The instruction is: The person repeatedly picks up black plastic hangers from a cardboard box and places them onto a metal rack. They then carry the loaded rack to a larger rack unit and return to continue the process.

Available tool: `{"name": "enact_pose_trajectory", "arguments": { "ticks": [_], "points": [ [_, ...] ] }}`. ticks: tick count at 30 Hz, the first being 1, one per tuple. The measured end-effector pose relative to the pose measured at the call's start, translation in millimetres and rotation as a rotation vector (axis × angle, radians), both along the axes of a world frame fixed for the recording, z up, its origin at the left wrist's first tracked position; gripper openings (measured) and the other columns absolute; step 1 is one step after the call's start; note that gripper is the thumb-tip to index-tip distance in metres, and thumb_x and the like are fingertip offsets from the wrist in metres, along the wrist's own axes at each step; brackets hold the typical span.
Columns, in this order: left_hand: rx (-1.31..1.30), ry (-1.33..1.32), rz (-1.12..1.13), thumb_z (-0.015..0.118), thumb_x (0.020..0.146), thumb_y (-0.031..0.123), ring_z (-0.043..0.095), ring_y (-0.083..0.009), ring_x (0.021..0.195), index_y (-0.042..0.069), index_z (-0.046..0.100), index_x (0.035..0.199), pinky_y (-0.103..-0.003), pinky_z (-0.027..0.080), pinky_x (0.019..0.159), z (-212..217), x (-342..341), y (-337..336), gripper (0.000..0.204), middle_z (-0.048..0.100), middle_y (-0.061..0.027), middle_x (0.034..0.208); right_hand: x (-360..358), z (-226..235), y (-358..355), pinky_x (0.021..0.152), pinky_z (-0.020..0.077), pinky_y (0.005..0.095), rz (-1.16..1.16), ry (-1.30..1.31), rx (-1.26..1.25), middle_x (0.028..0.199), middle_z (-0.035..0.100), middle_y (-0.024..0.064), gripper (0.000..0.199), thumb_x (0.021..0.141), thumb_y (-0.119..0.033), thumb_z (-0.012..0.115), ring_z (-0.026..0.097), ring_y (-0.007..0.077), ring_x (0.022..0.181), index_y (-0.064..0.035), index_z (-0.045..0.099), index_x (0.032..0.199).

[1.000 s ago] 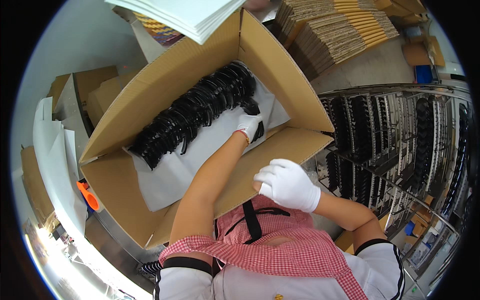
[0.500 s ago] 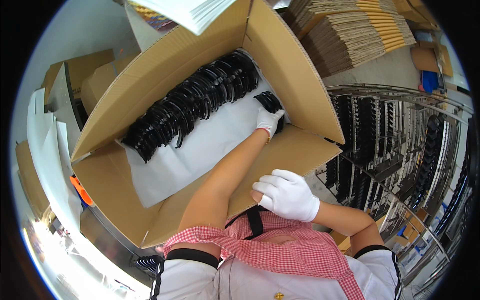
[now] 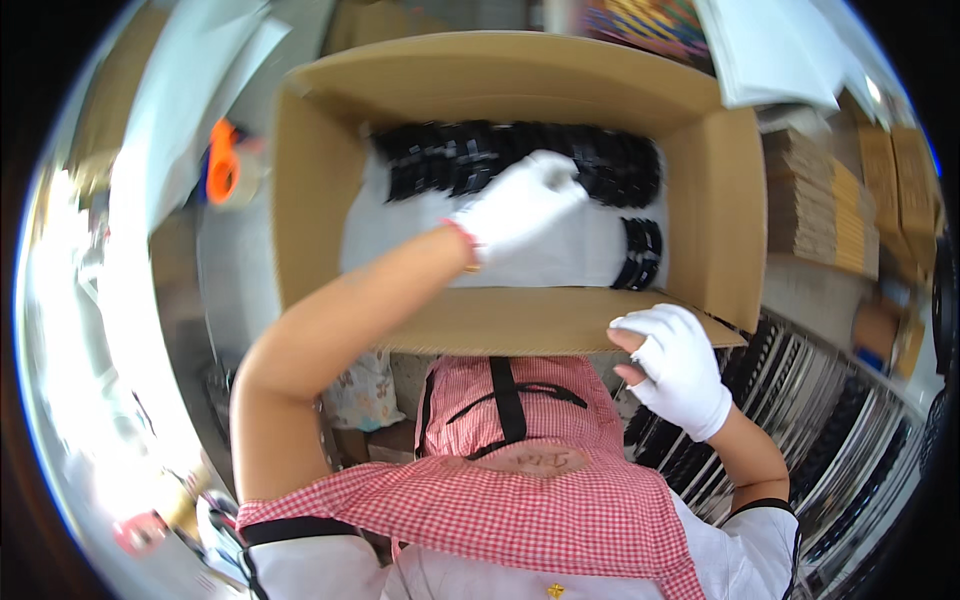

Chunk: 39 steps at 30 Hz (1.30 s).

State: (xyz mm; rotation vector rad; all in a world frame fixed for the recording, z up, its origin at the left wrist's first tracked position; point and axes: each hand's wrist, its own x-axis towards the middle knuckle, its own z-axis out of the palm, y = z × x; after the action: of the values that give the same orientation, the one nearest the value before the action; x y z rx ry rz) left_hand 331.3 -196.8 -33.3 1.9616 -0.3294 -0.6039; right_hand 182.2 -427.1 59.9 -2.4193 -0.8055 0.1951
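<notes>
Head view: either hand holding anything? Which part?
Left hand rests on the row of black parts in the cardboard box; grasp cannot be told. Right hand touches the box's near flap edge, holding nothing.

Box (image 3: 310,200): plain brown corrugated cardboard, matt, slightly rough. Liner sheet (image 3: 400,240) inside: white paper, smooth, matt. Black parts (image 3: 620,165) in a row: look like plastic, semi-glossy. Left hand (image 3: 520,205) & right hand (image 3: 680,365): white knit cloth gloves, soft, matt. Apron (image 3: 530,510): red-white checked woven cloth w/ black straps. Tape dispenser (image 3: 222,160): orange plastic, shiny. Flat cartons (image 3: 830,210): matt cardboard.
</notes>
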Motion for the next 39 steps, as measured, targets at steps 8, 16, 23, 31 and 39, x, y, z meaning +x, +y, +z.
{"name": "enact_pose_trajectory", "arguments": {
  "ticks": [8, 16, 23, 31, 39],
  "points": [
    [0.213, -0.341, 0.936, 0.061, 0.098, 0.017, 0.063, -0.0154, 0.110, 0.001, 0.062, 0.123, -0.030, 0.047, 0.098, 134, -180, 354, 0.030, 0.068, -0.0085, 0.117, 8, 31, 205, 0.086, 0.0515, 0.0439, 0.565, 0.121, 0.396, 0.107, 0.070, 0.0070, 0.034, 0.074, -0.011, 0.078, 0.066, 0.0314, 0.094, -0.0096, 0.069, 0.106],
    [0.389, -0.036, 1.234, 0.062, 0.094, 0.029, 0.063, -0.0285, 0.117, -0.005, 0.055, 0.130, -0.035, 0.047, 0.102, 49, -370, 460, 0.049, 0.065, -0.0212, 0.123, -22, -9, 452, 0.088, 0.0515, 0.0395, 0.834, 0.144, 0.350, 0.108, 0.070, 0.0112, 0.029, 0.078, -0.008, 0.074, 0.066, 0.0315, 0.099, -0.0052, 0.070, 0.107],
    [0.456, 0.240, 1.023, 0.065, 0.079, 0.027, 0.069, -0.0301, 0.096, -0.011, 0.064, 0.110, -0.035, 0.052, 0.086, 7, -360, 473, 0.049, 0.069, -0.0278, 0.099, 0, -68, 629, 0.092, 0.0516, 0.0418, 0.973, 0.022, -0.431, 0.116, 0.068, 0.0195, 0.049, 0.078, -0.025, 0.069, 0.065, 0.0380, 0.104, -0.0051, 0.065, 0.122],
    [0.507, 0.308, 1.011, 0.059, 0.085, 0.019, 0.069, -0.0430, 0.089, -0.001, 0.067, 0.103, -0.049, 0.055, 0.081, 6, -346, 468, 0.028, 0.069, -0.0284, 0.090, -5, -86, 664, 0.083, 0.0539, 0.0400, 1.300, 0.319, -0.664, 0.093, 0.072, 0.0206, 0.035, 0.084, -0.020, 0.066, 0.070, 0.0327, 0.086, -0.0003, 0.069, 0.112],
    [0.710, 0.070, 1.005, 0.057, 0.087, 0.007, 0.069, -0.0385, 0.077, 0.001, 0.055, 0.096, -0.047, 0.056, 0.068, -16, -358, 445, 0.012, 0.068, -0.0204, 0.082, -3, -124, 630, 0.073, 0.0558, 0.0446, 1.220, 0.054, -0.263, 0.085, 0.068, 0.0201, 0.026, 0.086, -0.021, 0.068, 0.069, 0.0382, 0.084, -0.0017, 0.057, 0.101]
  ]
}}
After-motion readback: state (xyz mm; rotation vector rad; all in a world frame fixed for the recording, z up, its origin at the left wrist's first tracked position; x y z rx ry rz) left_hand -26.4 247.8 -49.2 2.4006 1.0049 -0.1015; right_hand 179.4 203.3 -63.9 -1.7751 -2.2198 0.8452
